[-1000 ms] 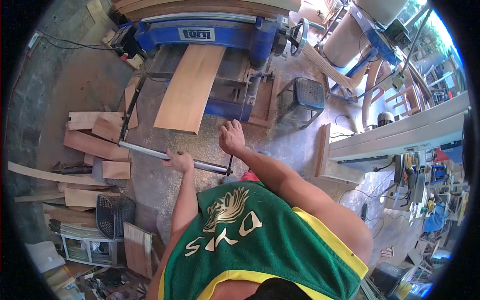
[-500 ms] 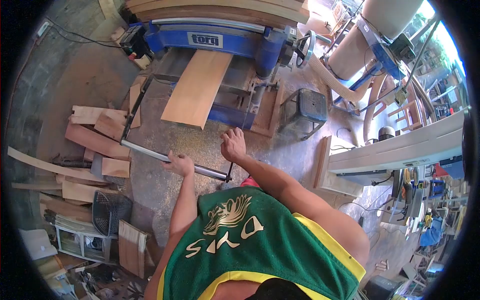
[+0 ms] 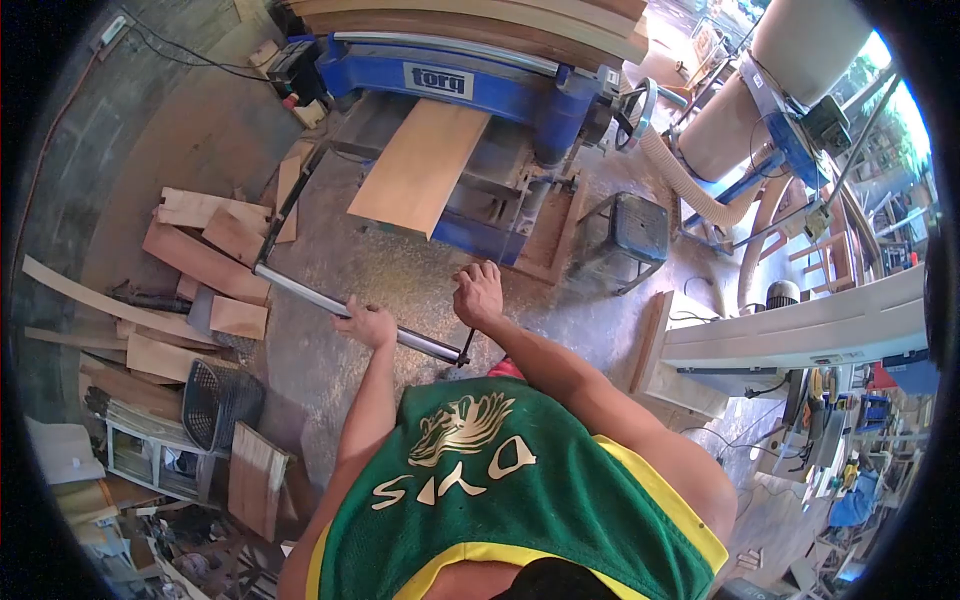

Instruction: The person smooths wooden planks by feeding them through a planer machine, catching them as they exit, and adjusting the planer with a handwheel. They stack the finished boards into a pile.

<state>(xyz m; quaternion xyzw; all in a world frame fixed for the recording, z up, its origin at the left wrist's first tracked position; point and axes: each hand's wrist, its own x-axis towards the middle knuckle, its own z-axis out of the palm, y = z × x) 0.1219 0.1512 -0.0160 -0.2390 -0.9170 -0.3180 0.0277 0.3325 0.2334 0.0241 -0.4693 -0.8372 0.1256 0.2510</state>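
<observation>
A long metal roller (image 3: 305, 292) crosses in front of my body, carried between dark side bars. My left hand (image 3: 367, 325) lies over its middle, fingers curled around it. Closed in a fist, my right hand (image 3: 478, 295) grips the thin black side bar (image 3: 468, 343) near the roller's right end. Beyond my hands stands a blue thickness planer (image 3: 350, 65) marked "torq". A flat wooden board (image 3: 420, 172) sticks out of it towards me, its near end apart from both hands. The planer's inner parts are hidden.
Planks (image 3: 490, 15) are stacked on the planer. Offcuts (image 3: 205, 260) and a dark plastic basket (image 3: 222, 402) lie at left. On the right are a black stool (image 3: 625, 235), a dust hose (image 3: 690, 195) and a long pale machine (image 3: 800, 325). Sawdust covers the floor.
My view has shifted, so the scene sits further right. The board's near end has moved towards the planer. Both hands keep their places on the roller and side bar.
</observation>
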